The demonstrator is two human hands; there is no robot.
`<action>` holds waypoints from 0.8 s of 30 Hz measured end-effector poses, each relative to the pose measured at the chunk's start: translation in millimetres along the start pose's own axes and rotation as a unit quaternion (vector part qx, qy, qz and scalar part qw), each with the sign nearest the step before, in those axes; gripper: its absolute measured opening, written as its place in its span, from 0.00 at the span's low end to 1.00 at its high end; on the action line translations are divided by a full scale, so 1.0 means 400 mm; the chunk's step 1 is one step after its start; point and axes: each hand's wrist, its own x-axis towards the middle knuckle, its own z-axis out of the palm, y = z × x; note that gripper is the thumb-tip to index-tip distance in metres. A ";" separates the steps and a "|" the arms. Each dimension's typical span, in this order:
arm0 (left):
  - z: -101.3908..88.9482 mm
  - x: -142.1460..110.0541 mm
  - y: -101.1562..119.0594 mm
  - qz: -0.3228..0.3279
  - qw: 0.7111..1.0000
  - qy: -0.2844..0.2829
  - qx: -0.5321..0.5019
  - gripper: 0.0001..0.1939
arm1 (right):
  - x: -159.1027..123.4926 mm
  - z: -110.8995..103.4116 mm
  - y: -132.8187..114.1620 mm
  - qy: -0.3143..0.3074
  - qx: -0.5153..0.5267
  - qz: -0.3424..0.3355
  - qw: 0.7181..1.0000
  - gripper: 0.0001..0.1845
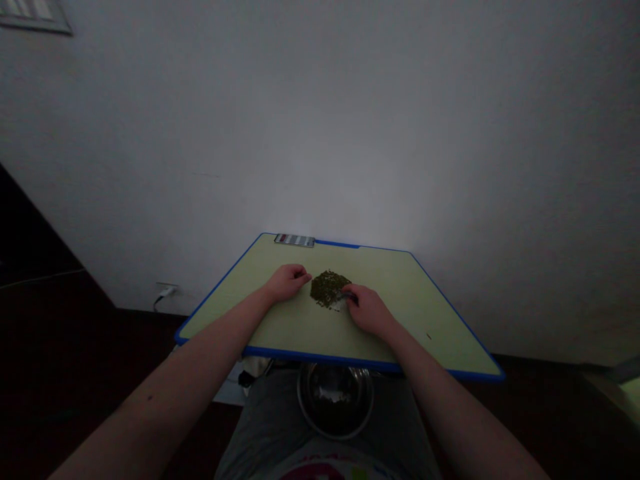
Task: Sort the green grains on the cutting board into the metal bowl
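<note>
A pile of small green beans (pixel 327 288), much like mung beans, lies spread on the pale yellow top of a small table (pixel 300 333). Left of the pile, my left hand (pixel 287 283) rests close to the tabletop with its fingers curled and thumb pressed in; whatever is in the pinch is too small to see. My right hand (pixel 369 309) is closed at the pile's right edge. A small greyish thing shows at its fingertips, its kind unclear in the dim light. In my lap below the table edge sits a metal bowl (pixel 369 407) with some beans inside.
A phone (pixel 295 240) lies at the table's far left edge, its screen lit. A small dark sliver (pixel 429 337) lies at the right of the tabletop. The blue table rim (pixel 330 359) passes over my lap. Behind stands a white wall (pixel 340 133) with a plugged-in charger (pixel 166 292).
</note>
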 end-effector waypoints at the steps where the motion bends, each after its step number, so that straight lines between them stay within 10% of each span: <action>1: 0.000 0.000 0.001 -0.001 1.000 0.000 -0.001 0.17 | 0.001 0.002 0.000 0.000 0.003 -0.003 1.000 0.18; 24: 0.004 0.004 -0.007 0.004 1.000 0.001 0.001 0.17 | -0.050 -0.009 -0.038 -0.041 0.048 -0.057 0.996 0.19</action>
